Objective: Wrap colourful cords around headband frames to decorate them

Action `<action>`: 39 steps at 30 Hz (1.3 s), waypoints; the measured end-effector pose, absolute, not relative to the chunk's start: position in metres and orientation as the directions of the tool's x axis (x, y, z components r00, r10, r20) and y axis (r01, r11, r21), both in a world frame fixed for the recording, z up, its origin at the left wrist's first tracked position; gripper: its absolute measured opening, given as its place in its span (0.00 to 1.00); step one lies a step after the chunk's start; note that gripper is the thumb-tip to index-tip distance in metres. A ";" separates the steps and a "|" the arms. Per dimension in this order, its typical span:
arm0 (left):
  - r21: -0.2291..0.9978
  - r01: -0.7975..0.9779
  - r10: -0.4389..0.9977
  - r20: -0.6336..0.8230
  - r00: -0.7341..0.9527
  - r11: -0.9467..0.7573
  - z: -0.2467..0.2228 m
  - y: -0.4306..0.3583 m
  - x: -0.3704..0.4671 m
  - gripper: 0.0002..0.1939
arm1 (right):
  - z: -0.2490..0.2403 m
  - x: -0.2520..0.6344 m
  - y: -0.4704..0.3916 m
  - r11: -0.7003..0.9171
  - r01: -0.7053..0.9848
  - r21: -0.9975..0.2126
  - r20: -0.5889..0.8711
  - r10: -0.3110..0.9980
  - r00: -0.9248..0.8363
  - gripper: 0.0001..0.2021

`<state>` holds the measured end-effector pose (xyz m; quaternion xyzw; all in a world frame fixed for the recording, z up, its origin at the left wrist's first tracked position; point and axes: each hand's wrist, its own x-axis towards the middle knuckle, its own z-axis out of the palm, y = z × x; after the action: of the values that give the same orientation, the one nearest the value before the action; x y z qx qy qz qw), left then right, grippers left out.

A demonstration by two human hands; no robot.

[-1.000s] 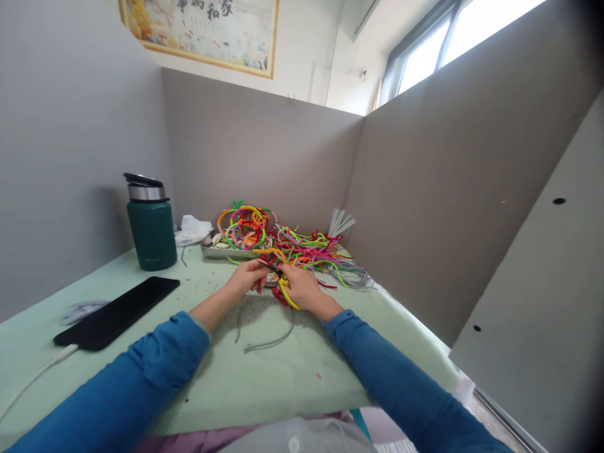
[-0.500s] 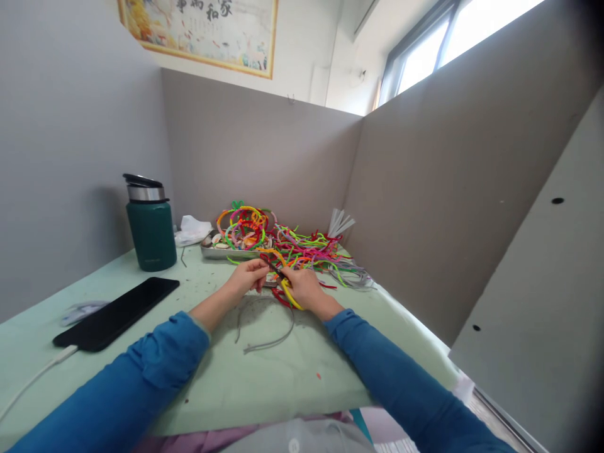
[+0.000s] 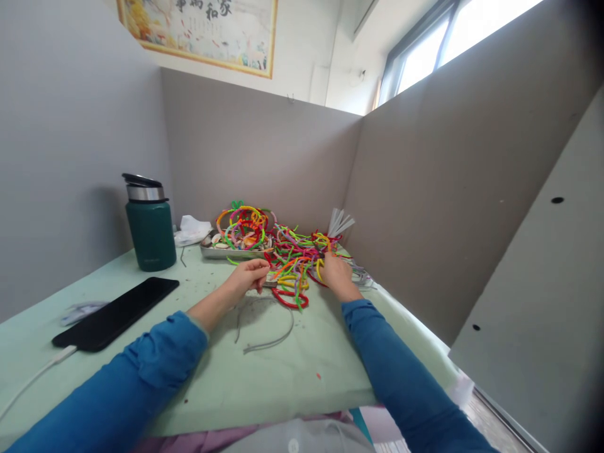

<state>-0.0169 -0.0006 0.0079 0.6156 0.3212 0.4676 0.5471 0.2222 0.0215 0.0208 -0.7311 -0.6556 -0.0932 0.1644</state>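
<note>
Over the tangle of coloured pipe cleaners (image 3: 304, 246), my right hand (image 3: 338, 275) is closed. A yellow pipe cleaner (image 3: 320, 270) curves out of its fingers, and a small dark bit shows at the fingertips. My left hand (image 3: 251, 275) stays just in front of the metal tray, thumb and fingers pinched together; whatever is between them is too small to make out. Red pipe cleaner loops (image 3: 293, 304) lie between the hands on the green tablecloth. Nearer to me is a thin grey wire hoop (image 3: 282, 340), open at one side.
A metal tray (image 3: 226, 254) holds shells and bright fuzzy hoops. At left stand a green bottle (image 3: 151, 234), white tissue (image 3: 192, 230) and a black phone (image 3: 117, 313) on a cable. White strips (image 3: 340, 223) lean by the back partition (image 3: 259, 151); grey wires (image 3: 364, 277) lie at right.
My right hand has moved right and away from my left hand to the pile, taking the yellow pipe cleaner along. The left hand has barely moved; the dark piece between the hands has left it.
</note>
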 end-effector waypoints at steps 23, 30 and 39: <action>0.928 0.130 0.851 0.257 0.458 -0.350 0.006 -0.010 -0.008 0.14 | 0.012 0.148 -0.002 0.692 0.168 -0.702 0.633 0.715 -0.296 0.08; 0.953 0.054 0.864 0.245 0.440 -0.298 0.008 -0.009 -0.006 0.15 | 0.008 0.147 -0.002 0.589 -0.021 -0.808 0.584 0.794 -0.169 0.09; 0.969 0.030 0.855 0.203 0.478 -0.246 0.007 -0.007 -0.007 0.16 | -0.007 0.143 0.009 0.384 -0.225 -0.896 0.412 0.906 -0.098 0.12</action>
<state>-0.0073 -0.0068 0.0069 0.6833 0.3235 0.3953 0.5217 0.1434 0.0088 -0.0075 -0.2968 -0.5733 0.4692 0.6026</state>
